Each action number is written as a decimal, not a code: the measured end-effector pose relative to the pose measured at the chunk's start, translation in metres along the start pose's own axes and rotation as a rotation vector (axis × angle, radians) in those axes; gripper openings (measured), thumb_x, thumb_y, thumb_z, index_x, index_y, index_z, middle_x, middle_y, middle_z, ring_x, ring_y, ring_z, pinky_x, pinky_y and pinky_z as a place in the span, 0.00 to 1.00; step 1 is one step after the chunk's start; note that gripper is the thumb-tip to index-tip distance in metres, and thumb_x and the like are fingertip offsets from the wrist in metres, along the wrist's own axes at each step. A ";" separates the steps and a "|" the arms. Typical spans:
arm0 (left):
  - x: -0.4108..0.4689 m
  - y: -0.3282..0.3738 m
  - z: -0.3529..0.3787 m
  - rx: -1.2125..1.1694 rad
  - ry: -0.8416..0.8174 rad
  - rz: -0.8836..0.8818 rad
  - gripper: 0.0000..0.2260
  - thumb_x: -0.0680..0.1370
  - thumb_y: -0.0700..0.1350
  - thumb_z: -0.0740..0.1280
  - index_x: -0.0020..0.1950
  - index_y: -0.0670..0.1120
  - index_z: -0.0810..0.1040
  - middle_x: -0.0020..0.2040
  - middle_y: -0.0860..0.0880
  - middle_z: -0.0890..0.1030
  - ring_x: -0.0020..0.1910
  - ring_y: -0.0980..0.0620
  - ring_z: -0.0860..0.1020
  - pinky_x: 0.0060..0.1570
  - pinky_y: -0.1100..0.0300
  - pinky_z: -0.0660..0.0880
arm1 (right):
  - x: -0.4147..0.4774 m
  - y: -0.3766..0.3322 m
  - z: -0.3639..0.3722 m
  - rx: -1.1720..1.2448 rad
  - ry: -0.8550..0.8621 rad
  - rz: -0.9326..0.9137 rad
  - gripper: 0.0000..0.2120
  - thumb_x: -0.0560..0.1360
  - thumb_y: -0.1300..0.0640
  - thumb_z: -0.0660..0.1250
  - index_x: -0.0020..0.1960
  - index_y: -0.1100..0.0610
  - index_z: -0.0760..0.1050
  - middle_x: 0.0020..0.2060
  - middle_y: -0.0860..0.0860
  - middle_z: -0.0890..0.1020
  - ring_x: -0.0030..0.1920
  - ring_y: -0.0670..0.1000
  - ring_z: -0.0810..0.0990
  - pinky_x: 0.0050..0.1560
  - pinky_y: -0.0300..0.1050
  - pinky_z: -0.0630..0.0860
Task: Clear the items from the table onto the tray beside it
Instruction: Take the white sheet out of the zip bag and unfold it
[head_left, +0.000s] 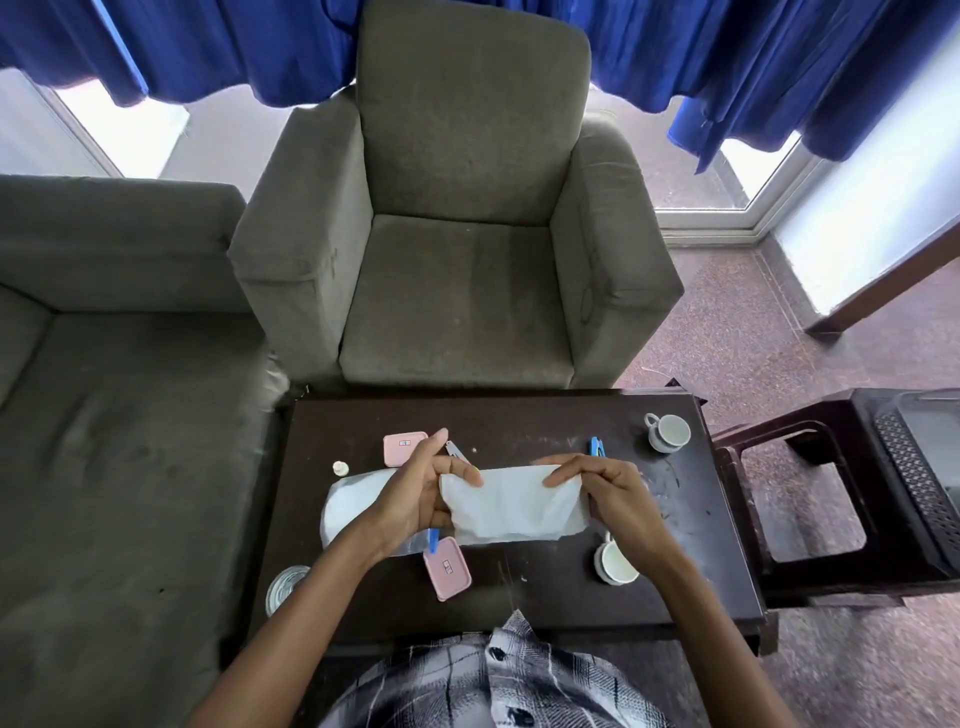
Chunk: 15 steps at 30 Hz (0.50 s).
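Cloth (514, 512), white and crumpled, is stretched between both hands at the centre of the frame, just above the dark table (519, 603). The left hand (415, 493) pinches the cloth's left edge, thumb laid over the top of the fabric, while one finger sticks out straight toward the upper frame. The right hand (608, 493) grips the right edge with its fingers curled tightly over the top, fingertip and thumb pressed together on the fabric.

Under the left wrist lies a white plastic bag (353, 499) with a blue peg (434, 540) at its lower edge. One pink lid (405, 448) sits just above the left hand, a second pink lid (447, 569) below it. A blue clothespin (597, 447) shows above the right hand. One white cup (667, 432) stands at the table's upper right, another cup (615, 561) by the right wrist. A glass (285, 587) stands at the lower left corner of the table.

At the right edge of the frame, a black perforated tray (914, 467) rests on a dark stool (805, 499). A grey armchair (457, 234) fills the upper middle.
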<state>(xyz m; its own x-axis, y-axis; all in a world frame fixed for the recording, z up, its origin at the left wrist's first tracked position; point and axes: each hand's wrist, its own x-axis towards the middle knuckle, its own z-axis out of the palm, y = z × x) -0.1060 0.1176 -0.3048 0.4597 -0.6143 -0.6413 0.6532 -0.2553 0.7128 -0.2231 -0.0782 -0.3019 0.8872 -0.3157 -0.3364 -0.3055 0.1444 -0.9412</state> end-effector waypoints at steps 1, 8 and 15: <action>0.001 0.000 0.002 0.068 0.033 0.032 0.20 0.80 0.55 0.56 0.37 0.45 0.79 0.35 0.47 0.80 0.31 0.52 0.78 0.33 0.60 0.75 | 0.000 -0.001 -0.001 0.030 0.002 0.032 0.18 0.69 0.72 0.54 0.33 0.64 0.81 0.48 0.52 0.85 0.49 0.55 0.81 0.46 0.46 0.75; 0.012 -0.004 0.008 0.359 0.076 0.153 0.10 0.71 0.34 0.71 0.42 0.50 0.77 0.43 0.48 0.80 0.41 0.51 0.79 0.35 0.62 0.77 | 0.002 0.001 0.003 -0.004 0.204 0.086 0.13 0.68 0.71 0.69 0.36 0.59 0.68 0.40 0.56 0.84 0.35 0.49 0.78 0.32 0.36 0.74; 0.026 -0.010 0.010 0.455 0.137 0.131 0.12 0.68 0.35 0.66 0.41 0.52 0.80 0.43 0.43 0.76 0.41 0.47 0.75 0.40 0.55 0.74 | 0.004 0.020 -0.011 0.108 0.186 0.417 0.09 0.66 0.74 0.69 0.40 0.62 0.77 0.32 0.55 0.81 0.26 0.49 0.79 0.24 0.38 0.73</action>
<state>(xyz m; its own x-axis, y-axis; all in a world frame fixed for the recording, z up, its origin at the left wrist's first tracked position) -0.1064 0.0971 -0.3260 0.6150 -0.5670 -0.5480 0.2700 -0.5015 0.8220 -0.2298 -0.0873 -0.3223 0.6162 -0.3713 -0.6946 -0.5764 0.3883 -0.7190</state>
